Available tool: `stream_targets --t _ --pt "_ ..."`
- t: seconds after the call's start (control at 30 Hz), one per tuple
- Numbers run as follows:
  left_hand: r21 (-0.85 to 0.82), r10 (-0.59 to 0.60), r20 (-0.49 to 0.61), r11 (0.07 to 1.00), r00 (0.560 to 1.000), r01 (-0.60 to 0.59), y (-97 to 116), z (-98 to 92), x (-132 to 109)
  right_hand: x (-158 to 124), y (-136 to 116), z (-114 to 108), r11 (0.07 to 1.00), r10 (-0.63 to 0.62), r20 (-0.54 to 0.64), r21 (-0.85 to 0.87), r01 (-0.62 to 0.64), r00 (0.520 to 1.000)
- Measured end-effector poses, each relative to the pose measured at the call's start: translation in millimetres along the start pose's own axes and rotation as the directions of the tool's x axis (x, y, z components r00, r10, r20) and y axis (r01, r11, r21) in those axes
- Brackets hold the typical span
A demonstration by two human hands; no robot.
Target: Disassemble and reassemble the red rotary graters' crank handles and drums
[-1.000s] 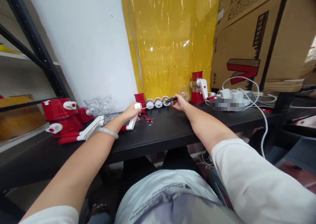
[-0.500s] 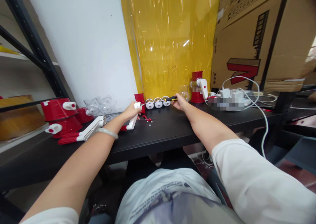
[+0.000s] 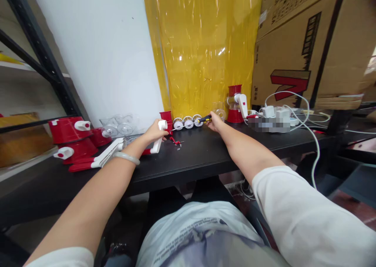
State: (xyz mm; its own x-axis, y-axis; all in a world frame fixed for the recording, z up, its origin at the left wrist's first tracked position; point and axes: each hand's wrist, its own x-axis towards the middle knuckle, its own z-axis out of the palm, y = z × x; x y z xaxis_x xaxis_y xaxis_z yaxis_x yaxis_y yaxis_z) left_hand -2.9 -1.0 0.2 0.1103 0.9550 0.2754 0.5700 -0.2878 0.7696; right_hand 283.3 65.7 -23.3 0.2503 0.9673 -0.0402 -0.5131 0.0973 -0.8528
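On the black bench [image 3: 205, 157], the left hand [image 3: 153, 132] grips a white crank handle [image 3: 160, 138] while the right hand [image 3: 214, 121] holds a yellow-and-black screwdriver [image 3: 199, 121] whose shaft points at the handle's top, near three round white parts [image 3: 188, 122].

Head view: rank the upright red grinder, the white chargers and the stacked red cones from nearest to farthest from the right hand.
1. upright red grinder, just right of the right hand, which grips a screwdriver.
2. white chargers, farther right.
3. stacked red cones, far left, beyond the left hand gripping a white crank handle.
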Motion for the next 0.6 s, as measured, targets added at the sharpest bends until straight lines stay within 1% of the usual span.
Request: stream_targets --t 0.17,0.27,0.43,0.6 --pt "-0.055 0.031 0.033 0.998 0.999 -0.029 -2.8 2.1 0.4 2.8 2.2 -0.5 1.000 -0.008 -0.009 -0.027 0.008 1.000" --pt "-0.101 0.063 0.026 0.993 0.998 -0.061 -4.8 1.9 2.0 4.6 3.2 -0.3 0.999 -0.001 -0.003 -0.038 0.001 1.000" --pt "-0.030 0.128 0.021 0.991 0.992 -0.127 -4.6 0.1 2.2 6.0 3.4 0.4 0.999 0.014 0.015 -0.040 -0.013 1.000" --pt "0.018 0.117 0.021 0.993 0.993 -0.117 0.5 0.6 -4.1 4.4 2.8 0.9 0.999 0.023 0.037 -0.040 -0.022 0.999"
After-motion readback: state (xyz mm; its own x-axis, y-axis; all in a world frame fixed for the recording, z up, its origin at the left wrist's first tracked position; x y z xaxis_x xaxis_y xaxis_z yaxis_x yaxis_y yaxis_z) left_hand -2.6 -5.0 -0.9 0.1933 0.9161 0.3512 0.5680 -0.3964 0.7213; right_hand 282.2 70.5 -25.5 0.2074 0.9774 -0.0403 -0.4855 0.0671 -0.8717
